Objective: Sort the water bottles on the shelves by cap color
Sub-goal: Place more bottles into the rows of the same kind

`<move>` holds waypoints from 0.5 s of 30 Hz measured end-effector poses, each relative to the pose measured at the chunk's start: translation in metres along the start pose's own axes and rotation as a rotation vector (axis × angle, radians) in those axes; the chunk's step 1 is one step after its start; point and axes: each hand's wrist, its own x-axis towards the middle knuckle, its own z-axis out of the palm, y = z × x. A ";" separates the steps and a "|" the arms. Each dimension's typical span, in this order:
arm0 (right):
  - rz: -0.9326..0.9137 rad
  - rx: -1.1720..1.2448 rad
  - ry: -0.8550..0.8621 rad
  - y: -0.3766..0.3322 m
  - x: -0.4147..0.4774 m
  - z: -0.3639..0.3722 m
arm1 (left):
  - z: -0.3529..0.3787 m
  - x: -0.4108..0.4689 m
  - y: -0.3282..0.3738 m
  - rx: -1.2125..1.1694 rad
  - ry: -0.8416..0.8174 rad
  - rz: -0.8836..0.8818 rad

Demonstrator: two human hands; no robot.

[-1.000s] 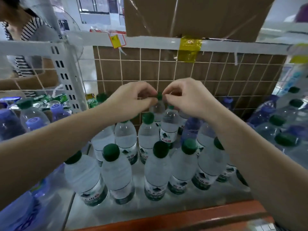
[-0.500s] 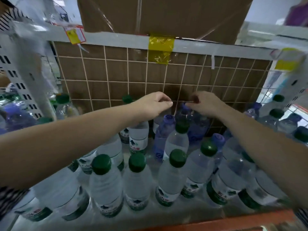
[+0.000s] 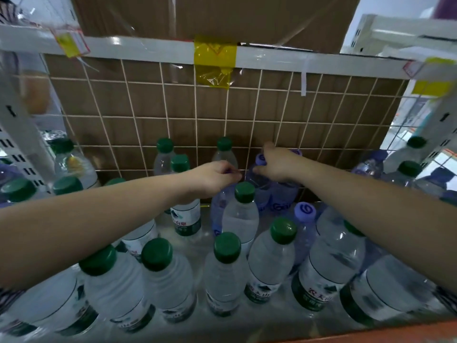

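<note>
A metal shelf backed by a wire grid over brown cardboard carries the bottles. A strip of yellow tape hangs from the white rail above, under a cardboard box. Green-capped bottles filled with clear water crowd the front and left, with a few more at the back by the grid. Bluish bottles with purple caps cluster at the back right.

The left hand is curled over the top of a purple-tinted bottle just behind a green-capped one, a sliver of purple showing at its fingertips. The right hand is clamped round the neck of a purple-capped bottle standing against the grid.

A second ago both hands met at a green cap mid-shelf. Now they are apart and farther back, each on a purple bottle.

The cap under the left hand is almost wholly covered, so its exact grip is hard to read. Bottles at both edges are cut off and blurred, and the forearms hide several caps.
</note>
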 end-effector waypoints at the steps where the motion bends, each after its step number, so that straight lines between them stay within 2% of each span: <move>1: 0.001 0.000 -0.007 -0.001 -0.001 0.000 | 0.000 0.000 -0.001 0.006 -0.016 -0.001; 5: -0.005 -0.046 -0.018 -0.002 -0.002 0.001 | -0.001 -0.002 -0.005 -0.018 -0.067 -0.013; 11: -0.069 -0.042 0.064 0.008 0.001 -0.005 | -0.003 -0.005 -0.005 0.018 -0.005 0.058; 15: -0.128 0.074 0.137 0.015 0.000 -0.012 | -0.013 -0.010 0.001 -0.009 0.068 0.147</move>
